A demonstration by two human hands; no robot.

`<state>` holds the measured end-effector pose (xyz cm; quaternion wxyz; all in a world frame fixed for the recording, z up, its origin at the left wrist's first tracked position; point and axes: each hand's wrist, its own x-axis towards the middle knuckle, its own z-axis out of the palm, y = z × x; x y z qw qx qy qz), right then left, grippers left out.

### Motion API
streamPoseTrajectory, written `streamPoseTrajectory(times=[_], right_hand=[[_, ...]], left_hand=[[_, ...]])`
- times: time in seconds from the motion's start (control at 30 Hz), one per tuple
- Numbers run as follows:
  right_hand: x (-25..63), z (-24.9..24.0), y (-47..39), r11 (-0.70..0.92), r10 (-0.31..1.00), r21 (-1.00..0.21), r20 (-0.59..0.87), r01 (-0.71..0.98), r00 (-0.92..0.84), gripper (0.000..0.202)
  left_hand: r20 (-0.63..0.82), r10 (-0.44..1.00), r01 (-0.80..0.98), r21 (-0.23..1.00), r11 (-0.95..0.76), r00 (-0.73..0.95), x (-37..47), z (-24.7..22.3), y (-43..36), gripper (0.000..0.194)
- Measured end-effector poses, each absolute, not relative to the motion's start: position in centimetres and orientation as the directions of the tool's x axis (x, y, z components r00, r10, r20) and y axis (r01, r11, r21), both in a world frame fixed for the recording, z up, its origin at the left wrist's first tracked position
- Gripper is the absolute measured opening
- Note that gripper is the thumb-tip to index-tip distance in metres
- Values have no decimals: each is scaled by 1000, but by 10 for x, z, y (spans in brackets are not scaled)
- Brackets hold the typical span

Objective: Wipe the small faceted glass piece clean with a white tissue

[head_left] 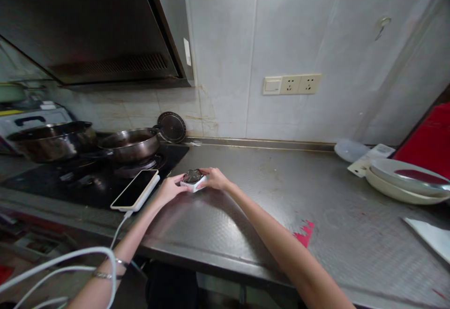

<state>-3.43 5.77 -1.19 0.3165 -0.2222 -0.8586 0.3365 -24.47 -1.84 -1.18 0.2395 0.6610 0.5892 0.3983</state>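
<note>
Between my two hands is a small white box-like object with a dark, shiny, rounded top; its exact kind is not clear. My left hand grips it from the left, fingers at the top edge and thumb low on the front. From the other side my right hand closes on it in the same way. The object is at the steel countertop, near the cooktop's right edge; whether it rests on the surface cannot be made out. A phone on a white block with a cable lies just left of my left hand.
Two metal pots stand on the black gas cooktop, under a range hood. A dark round perforated disc leans on the wall. White cables loop by my left forearm. Bowls and a red board are at right.
</note>
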Motion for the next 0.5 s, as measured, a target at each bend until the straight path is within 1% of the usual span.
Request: streamPoseTrajectory(times=[0.13,0.2,0.33,0.5], right_hand=[[1,14,50,691,584,-708,431,143,-687,55],[24,24,46,696,593,-700,433,162,-679,57],[76,34,41,686,653,-691,445,229,-614,57],[141,28,37,604,763,-732,418,315,-494,62]], left_hand=[[266,964,576,791,-206,-21,-217,10,-17,68],[268,963,581,779,-236,33,-197,20,-13,66],[302,947,548,776,-312,112,-148,31,0,67],[339,901,480,764,-431,270,-84,31,20,62]])
